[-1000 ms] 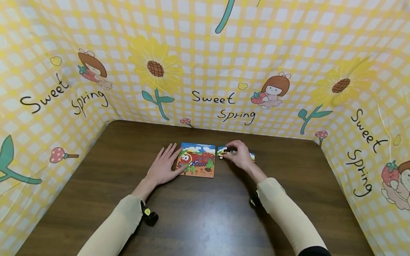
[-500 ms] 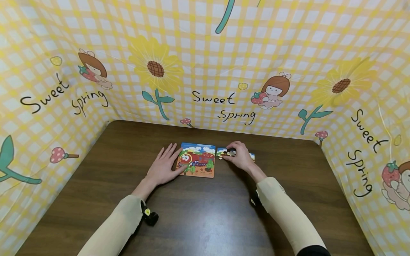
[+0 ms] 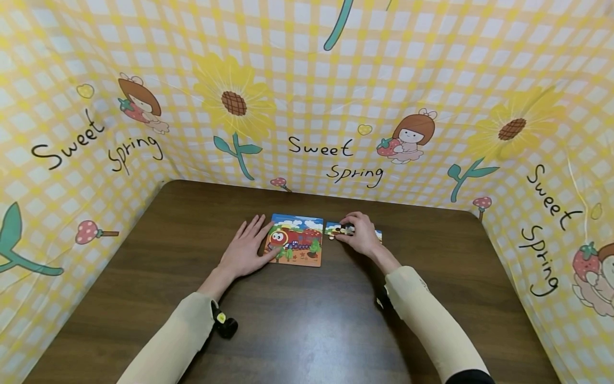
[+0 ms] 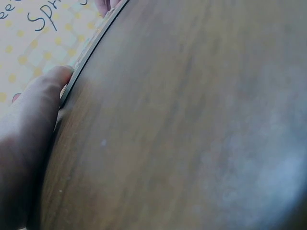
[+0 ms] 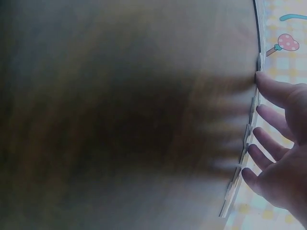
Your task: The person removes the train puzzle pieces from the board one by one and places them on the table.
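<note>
In the head view, a square train picture board (image 3: pixel 299 250) lies flat on the brown table. My left hand (image 3: pixel 243 252) rests over its left edge, fingers spread and straight. Its thumb (image 4: pixel 43 96) touches the board's near edge in the left wrist view. Right of the board lies a short row of jigsaw puzzle pieces (image 3: pixel 331 228) with blue sky and white cloud. My right hand (image 3: pixel 362 236) holds a piece there between bent fingers and thumb, hiding much of the row. In the right wrist view, the right fingertips (image 5: pixel 256 133) are set along the row.
The table (image 3: pixel 288 325) is dark wood with a bright reflection near its middle. A yellow checked cloth (image 3: pixel 326 96) with sunflowers and lettering surrounds its back and sides. A black wrist camera (image 3: pixel 226 326) hangs under the left sleeve.
My right hand has shifted very slightly to the right, its fingers still on the jigsaw pieces. The row's left end moved a touch left and toward me. The left hand has not moved.
</note>
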The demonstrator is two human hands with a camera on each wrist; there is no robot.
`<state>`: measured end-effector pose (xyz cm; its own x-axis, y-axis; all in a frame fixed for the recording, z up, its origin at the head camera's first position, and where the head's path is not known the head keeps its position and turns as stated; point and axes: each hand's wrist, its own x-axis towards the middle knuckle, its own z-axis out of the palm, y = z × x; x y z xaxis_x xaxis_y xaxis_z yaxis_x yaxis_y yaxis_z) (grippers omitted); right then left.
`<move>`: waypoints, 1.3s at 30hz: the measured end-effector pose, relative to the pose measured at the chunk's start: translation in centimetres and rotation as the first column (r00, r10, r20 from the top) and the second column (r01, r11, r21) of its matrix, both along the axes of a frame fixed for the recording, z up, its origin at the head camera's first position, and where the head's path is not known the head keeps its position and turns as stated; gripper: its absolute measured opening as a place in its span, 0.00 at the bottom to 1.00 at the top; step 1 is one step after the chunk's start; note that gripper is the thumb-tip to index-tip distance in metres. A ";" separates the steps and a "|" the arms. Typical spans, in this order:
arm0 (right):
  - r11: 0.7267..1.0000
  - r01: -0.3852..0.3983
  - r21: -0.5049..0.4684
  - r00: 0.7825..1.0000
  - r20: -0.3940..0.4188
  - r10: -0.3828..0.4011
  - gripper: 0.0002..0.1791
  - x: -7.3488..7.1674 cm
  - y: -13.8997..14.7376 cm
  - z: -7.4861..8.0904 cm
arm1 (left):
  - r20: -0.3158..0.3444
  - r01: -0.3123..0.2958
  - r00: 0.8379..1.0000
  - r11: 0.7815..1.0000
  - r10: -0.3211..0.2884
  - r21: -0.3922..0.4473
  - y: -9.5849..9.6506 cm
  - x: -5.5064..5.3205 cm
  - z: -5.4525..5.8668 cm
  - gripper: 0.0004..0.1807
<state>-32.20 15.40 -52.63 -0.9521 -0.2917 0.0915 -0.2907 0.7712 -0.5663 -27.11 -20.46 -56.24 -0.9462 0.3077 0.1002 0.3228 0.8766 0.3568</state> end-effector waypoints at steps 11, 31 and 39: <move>1.000 -0.008 -0.026 1.000 0.007 0.009 0.26 0.3 -0.1 -0.1 | -0.004 -0.001 1.000 1.000 0.001 0.006 0.1 0.1 -0.1 0.51; 0.969 -0.194 -0.153 0.981 -0.045 0.189 0.29 2.4 -4.8 -0.5 | -0.015 0.018 1.000 1.000 -0.018 0.006 0.0 0.1 -0.2 0.46; 0.963 -0.245 -0.111 0.968 -0.082 0.237 0.28 1.4 -5.0 -2.8 | -0.030 0.053 0.998 0.999 -0.053 -0.012 0.1 -0.1 -0.2 0.36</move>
<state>-30.83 10.37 -55.45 -0.8453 -0.4949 0.2014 -0.5006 0.6016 -0.6225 -27.23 -20.38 -56.44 -0.9252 0.3585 0.1245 0.3792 0.8620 0.3363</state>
